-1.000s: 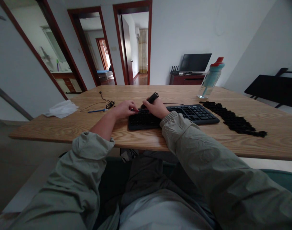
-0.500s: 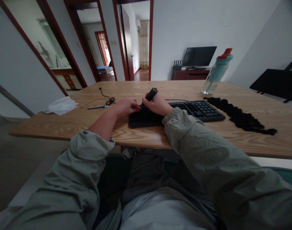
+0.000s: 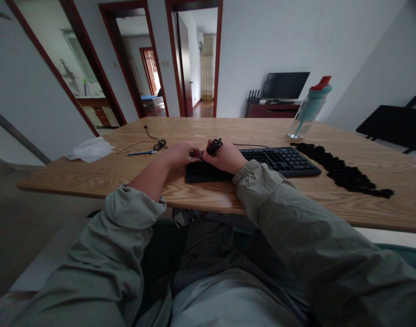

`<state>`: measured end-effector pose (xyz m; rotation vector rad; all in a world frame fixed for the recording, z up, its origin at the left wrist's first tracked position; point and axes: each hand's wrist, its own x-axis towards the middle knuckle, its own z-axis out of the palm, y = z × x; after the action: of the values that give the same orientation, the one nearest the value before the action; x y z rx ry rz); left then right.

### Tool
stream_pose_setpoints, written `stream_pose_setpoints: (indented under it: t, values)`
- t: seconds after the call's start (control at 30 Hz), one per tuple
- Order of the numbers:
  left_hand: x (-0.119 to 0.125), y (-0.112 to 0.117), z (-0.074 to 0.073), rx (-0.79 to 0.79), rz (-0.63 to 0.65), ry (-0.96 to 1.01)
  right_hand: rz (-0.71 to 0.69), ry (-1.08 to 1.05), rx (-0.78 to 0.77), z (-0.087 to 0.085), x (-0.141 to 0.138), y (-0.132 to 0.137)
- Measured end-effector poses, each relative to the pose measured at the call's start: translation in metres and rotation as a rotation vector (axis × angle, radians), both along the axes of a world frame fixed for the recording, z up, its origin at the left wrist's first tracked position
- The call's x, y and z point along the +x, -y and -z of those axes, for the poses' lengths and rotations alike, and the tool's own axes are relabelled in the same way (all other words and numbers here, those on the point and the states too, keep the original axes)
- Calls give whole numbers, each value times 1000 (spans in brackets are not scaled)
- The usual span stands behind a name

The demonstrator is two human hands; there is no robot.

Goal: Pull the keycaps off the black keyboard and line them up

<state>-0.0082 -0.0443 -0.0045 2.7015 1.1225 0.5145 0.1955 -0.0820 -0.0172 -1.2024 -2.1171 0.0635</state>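
A black keyboard (image 3: pixel 289 162) lies on the wooden table before me, its left part partly hidden by my hands. My right hand (image 3: pixel 224 156) is closed around a thick black-handled tool (image 3: pixel 214 146); its handle end points up and away, and the working end is hidden. Close beside it, over the keyboard's left end, my left hand (image 3: pixel 182 154) has its thumb and fingers pinched together at the tool's lower end. Whatever small dark thing sits between those fingertips is too unclear to name. Several loose black keycaps (image 3: pixel 342 169) lie in rows to the keyboard's right.
Left of the keyboard are a thin blue tool (image 3: pixel 140 153), a coiled black cable (image 3: pixel 159 145) and crumpled white tissue (image 3: pixel 90 150). A clear bottle with a red lid (image 3: pixel 309 109) stands at the back right. The table's front edge (image 3: pixel 208 208) runs below my forearms.
The tool's handle has tipped lower, and my hands have drawn closer together at its lower end. My left fingertips have risen slightly off the keyboard. The camera view has shifted a little.
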Motion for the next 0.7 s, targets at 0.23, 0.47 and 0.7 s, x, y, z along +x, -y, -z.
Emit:
stream_pose_setpoints:
  t: [0.23, 0.47, 0.7]
  values:
    - [-4, -6, 1, 53, -19, 5, -119, -91, -45, 1, 0, -18]
    - [-4, -11, 2, 51, -23, -92, -218, -185, -192, 2, 1, -43]
    - [-3, -11, 3, 43, 10, -67, -325, -182, -123, 2, -2, -54]
